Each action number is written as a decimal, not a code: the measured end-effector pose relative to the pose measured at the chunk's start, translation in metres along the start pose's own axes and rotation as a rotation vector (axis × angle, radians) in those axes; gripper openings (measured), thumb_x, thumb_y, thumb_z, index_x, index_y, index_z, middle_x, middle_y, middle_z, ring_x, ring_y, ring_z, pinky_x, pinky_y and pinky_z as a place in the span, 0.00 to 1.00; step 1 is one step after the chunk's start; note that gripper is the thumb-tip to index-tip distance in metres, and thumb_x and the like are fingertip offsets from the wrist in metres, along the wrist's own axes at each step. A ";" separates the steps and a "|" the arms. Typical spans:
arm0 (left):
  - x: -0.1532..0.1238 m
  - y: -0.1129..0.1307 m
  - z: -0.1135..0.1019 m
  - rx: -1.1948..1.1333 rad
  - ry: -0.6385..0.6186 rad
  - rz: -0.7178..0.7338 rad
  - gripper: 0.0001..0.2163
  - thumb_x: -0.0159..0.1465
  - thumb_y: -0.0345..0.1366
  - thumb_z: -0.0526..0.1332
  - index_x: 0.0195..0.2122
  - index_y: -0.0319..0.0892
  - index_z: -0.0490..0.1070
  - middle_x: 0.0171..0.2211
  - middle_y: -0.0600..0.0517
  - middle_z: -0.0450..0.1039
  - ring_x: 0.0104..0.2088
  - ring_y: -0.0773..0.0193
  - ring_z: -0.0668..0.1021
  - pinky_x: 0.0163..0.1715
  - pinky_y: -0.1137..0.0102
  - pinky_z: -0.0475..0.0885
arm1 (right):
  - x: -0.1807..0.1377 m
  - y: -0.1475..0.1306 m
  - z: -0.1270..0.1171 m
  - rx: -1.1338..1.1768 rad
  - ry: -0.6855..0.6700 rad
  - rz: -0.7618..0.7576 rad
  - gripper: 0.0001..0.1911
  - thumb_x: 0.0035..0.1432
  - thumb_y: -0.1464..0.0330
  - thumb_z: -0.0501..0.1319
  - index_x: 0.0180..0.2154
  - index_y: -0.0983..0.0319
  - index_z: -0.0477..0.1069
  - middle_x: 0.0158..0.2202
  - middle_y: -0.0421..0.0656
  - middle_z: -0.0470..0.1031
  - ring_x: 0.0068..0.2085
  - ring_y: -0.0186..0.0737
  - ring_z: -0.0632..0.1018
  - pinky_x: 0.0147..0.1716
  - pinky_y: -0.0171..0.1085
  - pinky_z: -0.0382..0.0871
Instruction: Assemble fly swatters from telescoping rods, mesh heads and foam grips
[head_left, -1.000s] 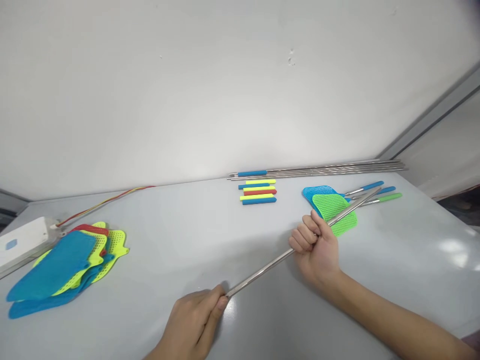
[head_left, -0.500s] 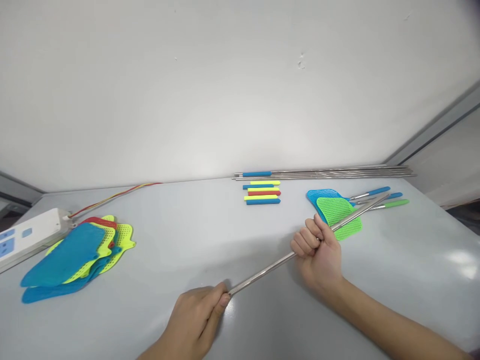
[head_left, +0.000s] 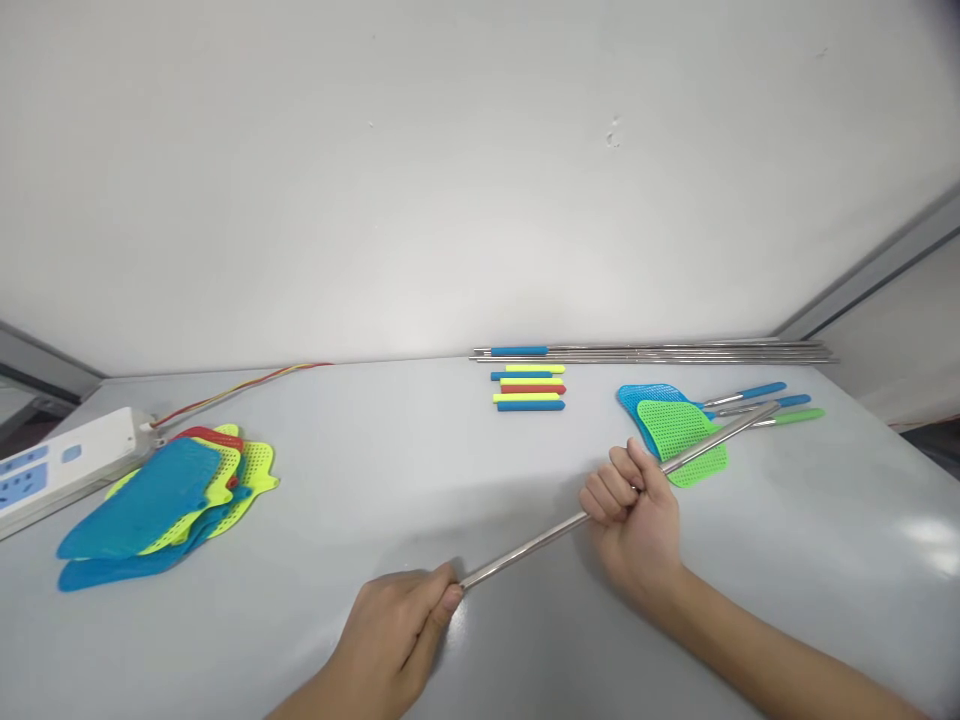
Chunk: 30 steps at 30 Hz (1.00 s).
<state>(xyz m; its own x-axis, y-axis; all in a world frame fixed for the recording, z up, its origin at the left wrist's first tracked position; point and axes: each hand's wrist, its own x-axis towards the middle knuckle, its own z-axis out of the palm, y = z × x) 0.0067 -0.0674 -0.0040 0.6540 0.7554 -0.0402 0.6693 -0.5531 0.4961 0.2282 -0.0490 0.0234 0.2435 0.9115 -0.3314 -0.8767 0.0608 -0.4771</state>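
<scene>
A thin metal rod (head_left: 532,548) slants across the grey table (head_left: 375,480) from near left to far right. My left hand (head_left: 401,632) pinches its near end between closed fingers. My right hand (head_left: 634,505) is a fist wrapped round the rod's middle. The rod's far tip lies over finished fly swatters with a green mesh head (head_left: 686,435) and a blue one (head_left: 645,396) just beyond my right hand.
Several coloured foam grips (head_left: 529,388) lie in a row at the back centre. Behind them a bundle of metal rods (head_left: 660,351) runs along the wall. At the left sit a pile of loose swatter heads (head_left: 165,485), a white power strip (head_left: 64,470) and a red-yellow cable (head_left: 240,385).
The view has shifted slightly, so everything sits a little further right and lower. Both hands keep the same grip on the rod.
</scene>
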 end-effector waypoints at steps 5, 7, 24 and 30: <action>0.000 0.000 0.000 0.010 0.004 0.001 0.10 0.62 0.34 0.41 0.22 0.44 0.49 0.15 0.59 0.57 0.15 0.69 0.63 0.17 0.75 0.55 | -0.001 0.004 -0.002 0.014 0.009 0.006 0.20 0.52 0.65 0.53 0.17 0.62 0.44 0.13 0.31 0.36 0.15 0.27 0.42 0.13 0.31 0.37; -0.001 0.000 0.001 0.008 0.004 -0.004 0.10 0.62 0.34 0.41 0.22 0.44 0.49 0.15 0.59 0.57 0.16 0.69 0.63 0.17 0.75 0.55 | -0.002 0.006 -0.002 0.014 0.018 0.010 0.20 0.52 0.65 0.53 0.17 0.62 0.44 0.13 0.31 0.36 0.15 0.27 0.42 0.13 0.31 0.37; 0.001 0.001 0.002 0.093 0.091 0.044 0.09 0.62 0.32 0.42 0.23 0.44 0.50 0.13 0.59 0.58 0.14 0.69 0.63 0.15 0.75 0.54 | -0.004 0.017 -0.003 0.023 0.068 0.040 0.21 0.51 0.63 0.53 0.17 0.61 0.43 0.13 0.31 0.36 0.15 0.27 0.42 0.13 0.31 0.37; -0.001 -0.001 0.004 0.122 0.091 0.043 0.09 0.61 0.32 0.42 0.23 0.44 0.51 0.13 0.59 0.59 0.14 0.69 0.63 0.15 0.75 0.55 | -0.004 0.020 -0.003 0.030 0.074 0.057 0.20 0.51 0.64 0.53 0.17 0.61 0.43 0.13 0.31 0.37 0.15 0.27 0.42 0.12 0.31 0.38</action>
<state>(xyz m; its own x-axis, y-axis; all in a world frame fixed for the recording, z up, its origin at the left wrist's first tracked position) 0.0071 -0.0690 -0.0077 0.6524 0.7554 0.0602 0.6826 -0.6203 0.3864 0.2112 -0.0522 0.0130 0.2216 0.8816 -0.4168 -0.9017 0.0224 -0.4319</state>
